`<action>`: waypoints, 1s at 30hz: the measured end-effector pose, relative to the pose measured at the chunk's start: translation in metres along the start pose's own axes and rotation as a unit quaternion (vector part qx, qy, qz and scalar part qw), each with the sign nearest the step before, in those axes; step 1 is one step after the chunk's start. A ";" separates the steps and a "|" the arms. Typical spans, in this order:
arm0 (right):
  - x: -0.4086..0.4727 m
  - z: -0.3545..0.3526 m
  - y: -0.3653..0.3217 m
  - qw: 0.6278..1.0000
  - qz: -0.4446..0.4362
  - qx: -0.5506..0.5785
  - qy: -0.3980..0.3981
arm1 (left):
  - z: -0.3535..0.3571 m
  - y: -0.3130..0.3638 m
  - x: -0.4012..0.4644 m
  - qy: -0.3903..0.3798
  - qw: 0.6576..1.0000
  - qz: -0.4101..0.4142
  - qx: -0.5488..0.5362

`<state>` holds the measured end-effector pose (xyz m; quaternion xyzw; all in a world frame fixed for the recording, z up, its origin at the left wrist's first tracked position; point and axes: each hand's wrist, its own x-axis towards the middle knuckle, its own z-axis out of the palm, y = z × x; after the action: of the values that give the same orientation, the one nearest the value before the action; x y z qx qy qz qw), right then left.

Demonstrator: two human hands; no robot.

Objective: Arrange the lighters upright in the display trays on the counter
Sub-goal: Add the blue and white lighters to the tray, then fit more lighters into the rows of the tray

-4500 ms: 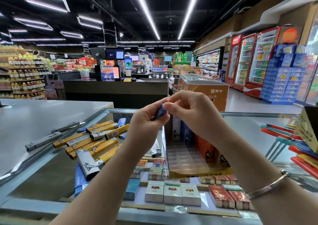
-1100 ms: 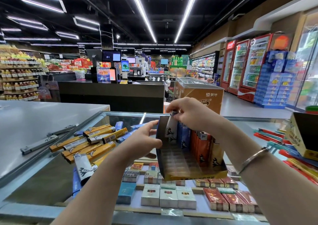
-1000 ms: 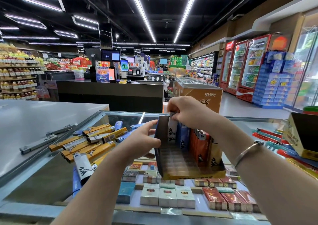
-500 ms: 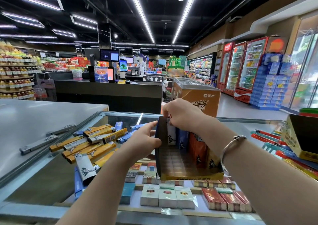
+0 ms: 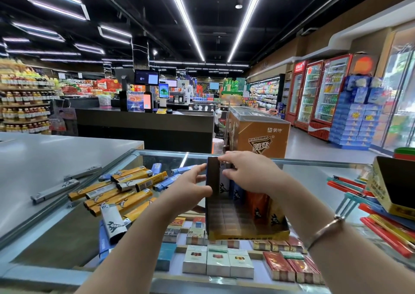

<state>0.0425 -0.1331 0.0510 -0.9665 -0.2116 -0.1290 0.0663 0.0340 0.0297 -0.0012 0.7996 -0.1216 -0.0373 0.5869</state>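
a cardboard display tray sits on the glass counter in the middle of the view. the left hand is at about 9 o'clock from the tray, with its thumb and fingers curled on the tray's dark left wall, holding it. the right hand is at the tray's 12 o'clock, over the back corner, with its fingers bent down onto the top of a white lighter that stands upright in the back row. i cannot tell if the fingers pinch the lighter or only press on it. next to that one, going toward 3 o'clock, stand blue lighters and then orange lighters, all upright along the back and right side. the front slots of the tray have nothing in them. at about 9 o'clock from the tray, a pile of loose lighters lies flat on the glass, yellow, blue and white ones mixed. a second tray sits at 3 o'clock, tilted, on top of red and teal lighters. small boxes show under the glass at 6 o'clock. there is a bracelet on the right wrist.
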 end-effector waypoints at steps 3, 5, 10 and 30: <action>-0.009 0.002 0.002 0.990 0.021 -0.016 0.139 | -0.001 0.000 -0.003 0.017 1.000 -0.007 0.010; -0.016 0.001 0.012 0.979 0.043 0.040 0.193 | 0.000 0.000 -0.005 0.026 1.000 -0.001 0.013; -0.035 -0.010 0.053 0.930 0.089 0.319 0.161 | 0.000 -0.002 -0.005 0.047 0.998 0.011 0.030; -0.026 0.019 0.024 0.783 0.170 0.598 0.028 | -0.044 -0.030 -0.099 0.251 0.824 -0.113 0.495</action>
<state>0.0342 -0.1619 0.0237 -0.7490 -0.0767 0.0099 0.6580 -0.0485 0.1023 -0.0239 0.9727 0.1187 0.1635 0.1142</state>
